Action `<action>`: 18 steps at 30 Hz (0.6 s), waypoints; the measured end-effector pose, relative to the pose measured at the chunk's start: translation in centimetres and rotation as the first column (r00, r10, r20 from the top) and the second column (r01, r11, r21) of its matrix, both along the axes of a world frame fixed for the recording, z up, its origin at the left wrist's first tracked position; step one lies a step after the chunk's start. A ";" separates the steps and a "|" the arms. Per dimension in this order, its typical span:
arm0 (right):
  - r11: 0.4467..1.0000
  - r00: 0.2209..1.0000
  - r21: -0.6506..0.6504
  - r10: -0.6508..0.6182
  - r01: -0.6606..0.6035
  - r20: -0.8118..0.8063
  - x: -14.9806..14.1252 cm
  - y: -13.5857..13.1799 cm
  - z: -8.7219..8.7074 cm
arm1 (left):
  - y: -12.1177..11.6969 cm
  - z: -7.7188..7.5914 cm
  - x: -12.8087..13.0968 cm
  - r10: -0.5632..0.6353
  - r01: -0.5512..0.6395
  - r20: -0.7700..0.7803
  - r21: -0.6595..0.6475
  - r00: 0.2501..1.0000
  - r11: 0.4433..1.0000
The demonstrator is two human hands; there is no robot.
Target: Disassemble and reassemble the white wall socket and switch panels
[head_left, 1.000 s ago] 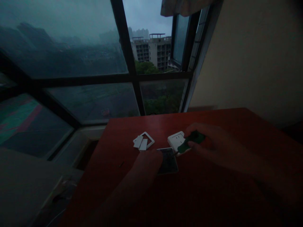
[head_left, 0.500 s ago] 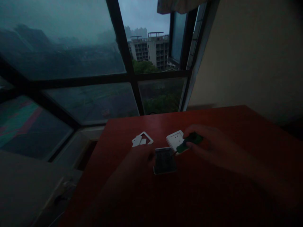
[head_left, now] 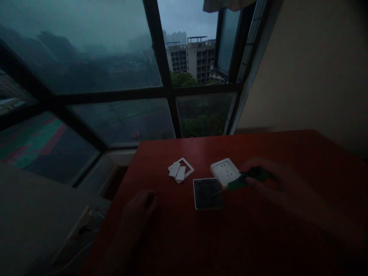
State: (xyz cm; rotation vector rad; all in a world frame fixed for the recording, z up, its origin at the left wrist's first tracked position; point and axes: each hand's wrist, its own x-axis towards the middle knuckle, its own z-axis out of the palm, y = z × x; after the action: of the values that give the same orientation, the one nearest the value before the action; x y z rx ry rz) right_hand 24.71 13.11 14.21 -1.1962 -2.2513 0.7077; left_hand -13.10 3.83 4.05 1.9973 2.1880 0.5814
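My right hand (head_left: 267, 176) is closed around the green handle of a screwdriver (head_left: 240, 181). Its thin shaft points left and down, with the tip over the dark inside of a square, white-rimmed wall socket unit (head_left: 196, 195), which lies on the table. Whether the tip touches it is too dim to tell. Left of this unit and apart from it, my left hand (head_left: 139, 209) is at the table with its fingers curled in. What they hold, if anything, is hidden. A white wall socket (head_left: 225, 171) with slots facing up lies just behind the screwdriver.
Behind the dark-backed unit, a white square frame (head_left: 189, 167) has two small white plates (head_left: 180, 173) lying on it. The red-brown table (head_left: 172, 237) ends at a left edge, beside a low ledge with cables. Windows (head_left: 115, 119) and a wall (head_left: 301, 76) stand beyond.
My left hand has let go of the dark-backed unit and moved left and toward me. My right hand still holds the screwdriver at the unit. The whole view has shifted slightly.
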 end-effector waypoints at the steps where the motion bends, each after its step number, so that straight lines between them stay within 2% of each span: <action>1: 1.000 1.000 -0.007 -0.004 0.004 0.003 0.1 0.0 -0.1 | -0.1 -0.2 0.0 -0.013 0.013 -0.016 -0.004 1.000 1.000; 9: 0.999 0.999 -0.025 -0.029 0.030 0.019 0.5 -0.2 -0.3 | -0.1 -0.9 0.7 -0.027 0.023 -0.131 -0.025 0.991 0.999; 14: 0.999 1.000 -0.037 -0.024 0.023 -0.004 0.4 -0.4 0.0 | -0.1 -1.1 0.7 -0.046 0.042 -0.115 -0.034 0.992 0.999; 18: 0.999 0.999 -0.029 -0.031 0.031 0.018 0.4 -0.3 -0.2 | -0.1 -0.9 0.4 0.048 -0.048 -0.123 0.010 0.991 0.999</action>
State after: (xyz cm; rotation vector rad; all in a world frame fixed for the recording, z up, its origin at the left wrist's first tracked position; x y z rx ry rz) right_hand 25.14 12.82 14.03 -1.2537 -2.2391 0.7231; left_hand -12.68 3.74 3.18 2.0408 2.3133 0.4837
